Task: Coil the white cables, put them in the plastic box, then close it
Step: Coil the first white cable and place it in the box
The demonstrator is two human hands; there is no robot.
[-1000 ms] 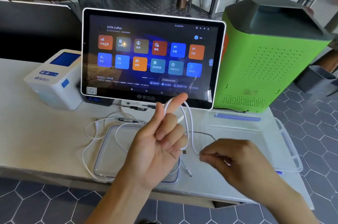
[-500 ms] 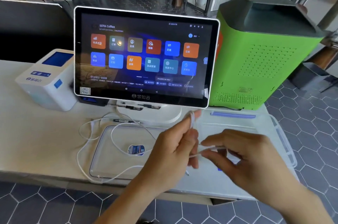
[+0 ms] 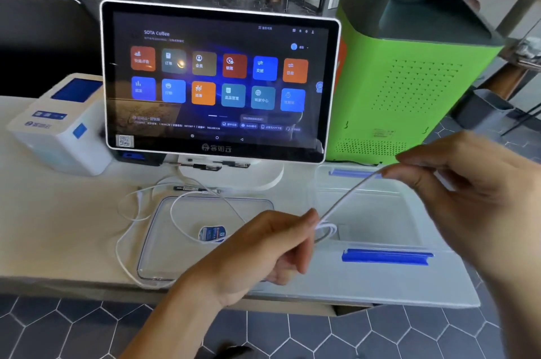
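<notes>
We pinched the cable (image 3: 348, 197) taut: left hand (image 3: 263, 253) held its small loop, right hand (image 3: 456, 183) its run. Limp, light; best gripped beside the loop.

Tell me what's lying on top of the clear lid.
A loop of white cable crosses the clear lid, beside a blue sticker. The left hand covers its right edge.

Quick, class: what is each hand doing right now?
Left hand: closed, pinching a small coil of the white cable.
Right hand: closed, pulling the same cable taut.
</notes>
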